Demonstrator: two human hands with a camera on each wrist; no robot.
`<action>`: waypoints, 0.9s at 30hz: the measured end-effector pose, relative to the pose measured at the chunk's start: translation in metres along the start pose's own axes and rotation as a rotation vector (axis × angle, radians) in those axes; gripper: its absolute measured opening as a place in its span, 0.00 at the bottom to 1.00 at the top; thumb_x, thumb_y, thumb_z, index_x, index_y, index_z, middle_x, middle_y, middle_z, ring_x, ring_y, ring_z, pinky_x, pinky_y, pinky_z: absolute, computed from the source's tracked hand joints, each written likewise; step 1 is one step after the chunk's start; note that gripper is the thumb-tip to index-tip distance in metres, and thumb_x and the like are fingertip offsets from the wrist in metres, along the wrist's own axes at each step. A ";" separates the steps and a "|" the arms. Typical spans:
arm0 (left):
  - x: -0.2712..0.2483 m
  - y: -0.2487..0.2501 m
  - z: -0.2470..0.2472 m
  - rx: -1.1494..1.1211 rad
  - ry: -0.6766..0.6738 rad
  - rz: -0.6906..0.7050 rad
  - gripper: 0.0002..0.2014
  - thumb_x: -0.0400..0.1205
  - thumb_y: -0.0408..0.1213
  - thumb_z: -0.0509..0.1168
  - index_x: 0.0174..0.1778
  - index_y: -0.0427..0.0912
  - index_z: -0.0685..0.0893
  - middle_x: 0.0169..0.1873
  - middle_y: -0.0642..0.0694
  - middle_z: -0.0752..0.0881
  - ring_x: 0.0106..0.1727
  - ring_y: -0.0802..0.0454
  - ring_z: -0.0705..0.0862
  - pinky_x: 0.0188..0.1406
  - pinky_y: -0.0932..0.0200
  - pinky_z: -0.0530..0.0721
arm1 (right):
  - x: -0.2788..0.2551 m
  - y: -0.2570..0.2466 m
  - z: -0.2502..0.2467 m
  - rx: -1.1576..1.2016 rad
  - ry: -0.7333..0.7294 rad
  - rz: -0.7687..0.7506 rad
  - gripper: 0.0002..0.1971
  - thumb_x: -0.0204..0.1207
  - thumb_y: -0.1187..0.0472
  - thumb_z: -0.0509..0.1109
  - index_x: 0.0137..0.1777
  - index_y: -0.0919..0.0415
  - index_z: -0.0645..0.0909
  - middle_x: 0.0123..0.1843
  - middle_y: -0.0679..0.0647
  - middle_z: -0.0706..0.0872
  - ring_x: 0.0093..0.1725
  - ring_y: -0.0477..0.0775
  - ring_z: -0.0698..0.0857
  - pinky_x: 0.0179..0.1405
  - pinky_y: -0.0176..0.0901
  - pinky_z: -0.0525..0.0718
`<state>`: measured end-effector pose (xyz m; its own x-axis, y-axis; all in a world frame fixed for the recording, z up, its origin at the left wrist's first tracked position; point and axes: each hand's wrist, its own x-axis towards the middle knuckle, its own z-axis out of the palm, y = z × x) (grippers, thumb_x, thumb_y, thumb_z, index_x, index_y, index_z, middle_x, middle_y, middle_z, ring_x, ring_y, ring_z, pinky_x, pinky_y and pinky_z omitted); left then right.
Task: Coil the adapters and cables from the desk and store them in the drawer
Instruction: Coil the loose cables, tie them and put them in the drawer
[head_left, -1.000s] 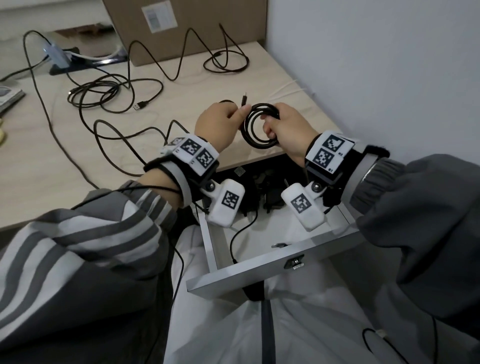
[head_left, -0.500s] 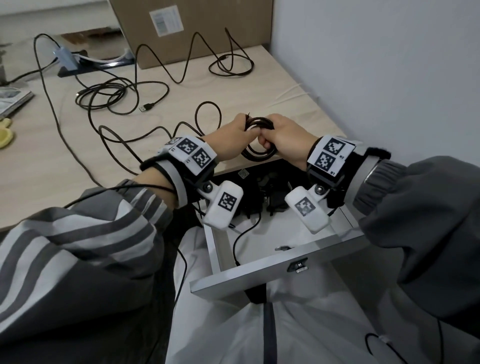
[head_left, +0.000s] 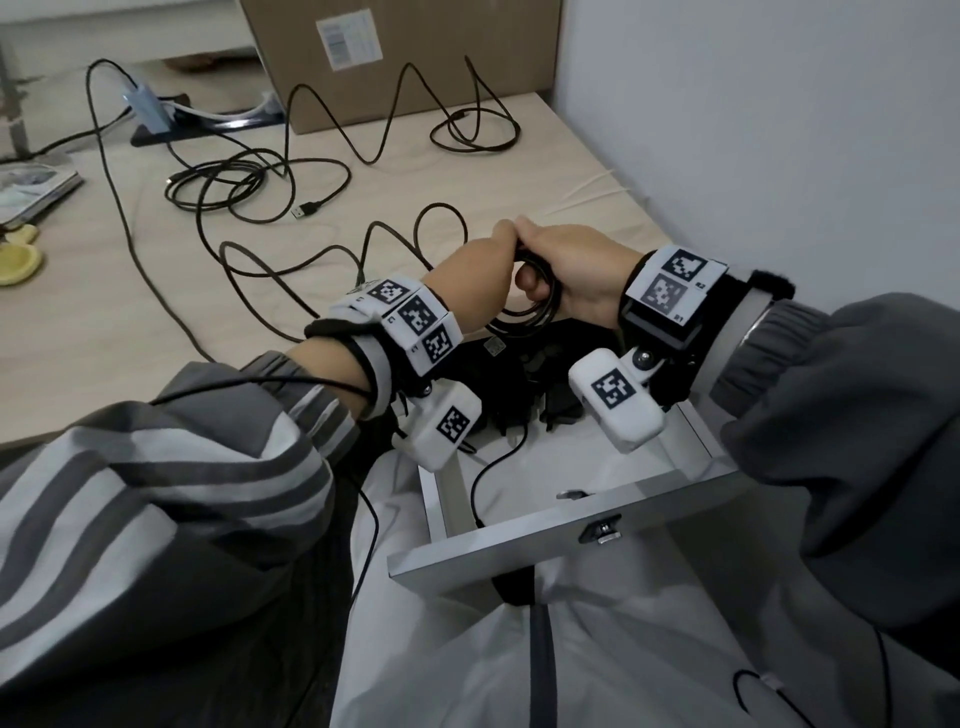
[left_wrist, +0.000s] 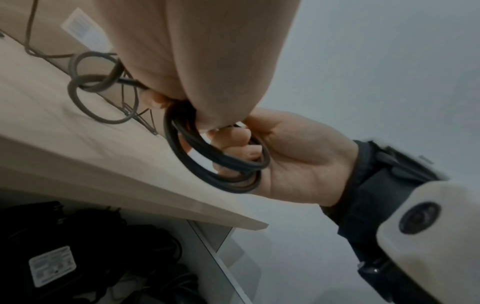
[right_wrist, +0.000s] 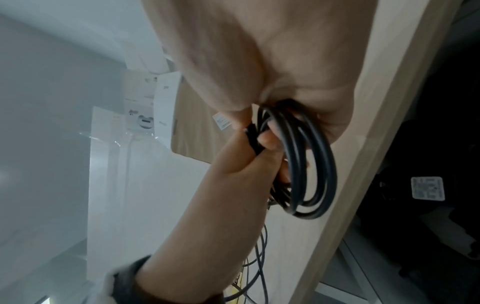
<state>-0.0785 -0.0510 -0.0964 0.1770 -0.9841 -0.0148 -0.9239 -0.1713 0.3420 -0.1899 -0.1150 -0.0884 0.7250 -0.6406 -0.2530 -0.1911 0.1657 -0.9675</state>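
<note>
Both hands now clenched together on coiled cable, plug end tucked in; ready for drawer

A brown cardboard box stands at the far edge, a white printed label stuck on its front. Far left of it, a small pale blue gadget sits on a dark flat base. At the left edge lies a stack of printed papers, and just nearer, something yellow, cut off by the frame. A plain pale wall runs along the right.
</note>
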 end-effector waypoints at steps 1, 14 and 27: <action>-0.001 0.000 0.000 -0.012 0.009 0.006 0.13 0.84 0.25 0.51 0.65 0.30 0.65 0.49 0.32 0.85 0.48 0.35 0.84 0.49 0.39 0.81 | 0.001 0.000 0.001 -0.007 0.006 -0.009 0.19 0.88 0.53 0.53 0.37 0.61 0.73 0.18 0.49 0.75 0.20 0.44 0.66 0.22 0.31 0.64; -0.013 -0.004 -0.003 -0.107 0.053 0.020 0.18 0.84 0.24 0.51 0.71 0.29 0.60 0.44 0.29 0.87 0.43 0.33 0.85 0.48 0.39 0.81 | -0.005 -0.009 0.011 -0.415 -0.052 -0.073 0.16 0.86 0.59 0.53 0.36 0.59 0.73 0.27 0.52 0.73 0.24 0.46 0.67 0.27 0.36 0.70; -0.007 -0.007 -0.011 -0.177 -0.045 0.066 0.23 0.83 0.26 0.57 0.72 0.30 0.57 0.43 0.31 0.88 0.42 0.38 0.86 0.44 0.47 0.83 | -0.010 -0.024 0.001 -1.042 -0.196 -0.139 0.12 0.86 0.59 0.54 0.50 0.65 0.76 0.35 0.52 0.78 0.29 0.47 0.74 0.25 0.28 0.73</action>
<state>-0.0696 -0.0419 -0.0884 0.0985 -0.9948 -0.0275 -0.8584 -0.0989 0.5033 -0.1914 -0.1116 -0.0624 0.8597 -0.4579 -0.2263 -0.5028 -0.6811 -0.5322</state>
